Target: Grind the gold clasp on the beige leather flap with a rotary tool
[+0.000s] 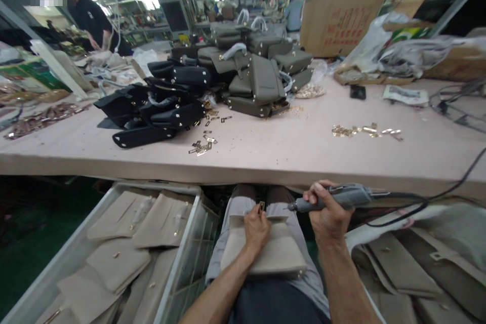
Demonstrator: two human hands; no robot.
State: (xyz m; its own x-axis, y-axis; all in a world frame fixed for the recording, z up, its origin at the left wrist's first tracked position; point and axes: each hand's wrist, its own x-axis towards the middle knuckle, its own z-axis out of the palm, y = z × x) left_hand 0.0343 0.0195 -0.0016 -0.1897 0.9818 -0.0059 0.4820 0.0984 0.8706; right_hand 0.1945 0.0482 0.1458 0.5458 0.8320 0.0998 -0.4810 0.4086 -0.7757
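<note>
A beige handbag [279,253] lies across my lap. My left hand [257,228] is closed at its upper edge, gripping the bag's flap, with a small metal buckle plate [261,207] showing at the fingertips. To the right, my right hand [329,212] is wrapped around a grey electric screwdriver [347,196]. The screwdriver's tip points left toward the buckle plate, with a gap between them. A black cable runs from its back end off to the right.
The pale table [243,157] carries black handbags [159,106], olive handbags [261,83], loose gold metal pieces [341,130] and a cardboard box [343,20]. A crate [192,190] of beige bags stands left; more bags [406,263] lie right. A person [93,20] works at back left.
</note>
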